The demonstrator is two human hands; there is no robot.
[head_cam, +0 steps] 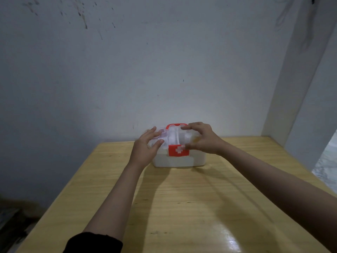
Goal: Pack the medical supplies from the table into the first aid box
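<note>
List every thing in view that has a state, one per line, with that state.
first aid box: upright on the table, near the far edge.
clear lid: on top of the box; fully seated or not, cannot tell.
red latch: down over the box's front.
red handle: at the back of the lid.
left hand: fingers spread on the lid's left end.
right hand: fingers spread on the lid's right end.
table: no loose supplies showing.

box (177,157) contents hidden, lid (171,136) perhaps blurred
</note>
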